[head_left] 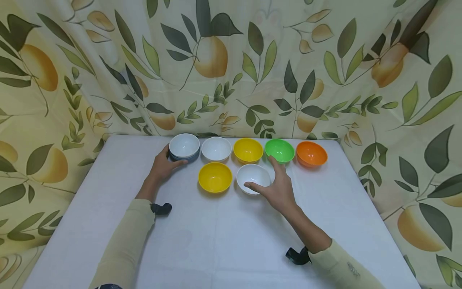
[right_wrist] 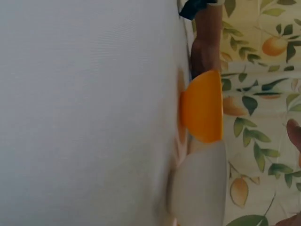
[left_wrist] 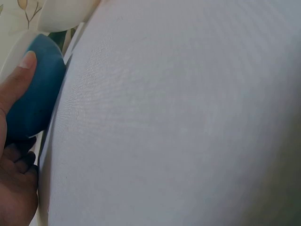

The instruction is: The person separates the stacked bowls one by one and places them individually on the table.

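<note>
At the back left of the table, my left hand grips a blue bowl, its thumb along the blue side. A white bowl sits inside the blue one. My right hand hovers over the right side of a front white bowl, thumb and fingers spread wide. In the right wrist view its thumb stands apart from that white bowl. Left of the front white bowl is a yellow bowl.
Along the back edge stand another white bowl, a yellow bowl, a green bowl and an orange bowl. A white cloth covers the table. Behind it hangs a fruit-patterned curtain.
</note>
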`<state>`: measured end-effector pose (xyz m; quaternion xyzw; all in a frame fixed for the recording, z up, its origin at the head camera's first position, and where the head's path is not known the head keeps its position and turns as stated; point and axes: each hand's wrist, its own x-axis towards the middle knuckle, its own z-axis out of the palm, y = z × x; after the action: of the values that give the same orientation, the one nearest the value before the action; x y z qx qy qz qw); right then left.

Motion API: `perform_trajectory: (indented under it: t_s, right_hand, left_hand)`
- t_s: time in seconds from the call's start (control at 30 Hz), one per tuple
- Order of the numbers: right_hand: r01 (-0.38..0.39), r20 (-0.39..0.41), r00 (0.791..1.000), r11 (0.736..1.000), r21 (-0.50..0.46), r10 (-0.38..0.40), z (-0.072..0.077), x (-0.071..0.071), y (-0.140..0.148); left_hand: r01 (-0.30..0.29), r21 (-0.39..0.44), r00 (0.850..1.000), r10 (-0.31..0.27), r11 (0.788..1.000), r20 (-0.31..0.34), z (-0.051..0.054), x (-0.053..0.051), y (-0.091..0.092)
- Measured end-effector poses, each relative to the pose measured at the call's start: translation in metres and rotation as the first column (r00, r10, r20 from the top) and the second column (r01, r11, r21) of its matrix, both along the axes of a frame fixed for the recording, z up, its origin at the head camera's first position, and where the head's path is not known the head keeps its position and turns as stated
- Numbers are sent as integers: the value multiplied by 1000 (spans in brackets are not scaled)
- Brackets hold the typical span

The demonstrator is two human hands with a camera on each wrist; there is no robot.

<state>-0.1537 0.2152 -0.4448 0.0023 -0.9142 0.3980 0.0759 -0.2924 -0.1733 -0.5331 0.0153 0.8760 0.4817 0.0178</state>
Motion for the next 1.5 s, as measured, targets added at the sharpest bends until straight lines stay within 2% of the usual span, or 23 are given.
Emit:
perform_trajectory:
  t_s: [0.17, 0.33, 0.63, 0.8, 0.97, 1.13, 1.27, 1.5]
  right_hand:
    - [-42, 13, 999, 999, -1, 42, 18, -14, -13]
    - [-111, 42, 993, 993, -25, 112, 35, -34, -30]
    - [-188, 29, 982, 982, 1, 188, 49, -70, -57]
    - [-228, 51, 972, 973, -18, 229, 52, -86, -81]
    - [-252, 71, 966, 968, 19, 250, 56, -101, -107]
    - [-287, 40, 958, 957, 47, 285, 59, -117, -131]
    - [-306, 12, 952, 948, 93, 306, 53, -132, -149]
    - [-321, 68, 947, 922, 215, 314, 37, -154, -175]
  left_hand:
    - [-1, 10, 1000, 1, 1000, 11, -1, 1, 0]
    - [-6, 24, 1000, 6, 1000, 15, 2, 2, 1]
    - [9, 18, 1000, -9, 1000, 5, 4, 1, 4]
    - [4, -11, 1000, -4, 1000, 13, 3, 3, 1]
    - [7, -20, 1000, -7, 1000, 9, 4, 4, -1]
    - [5, -21, 1000, -5, 1000, -6, 6, 4, -2]
    - [8, -34, 1000, -8, 999, 1, 6, 4, -3]
    - [33, -19, 999, -33, 999, -19, 5, 4, -3]
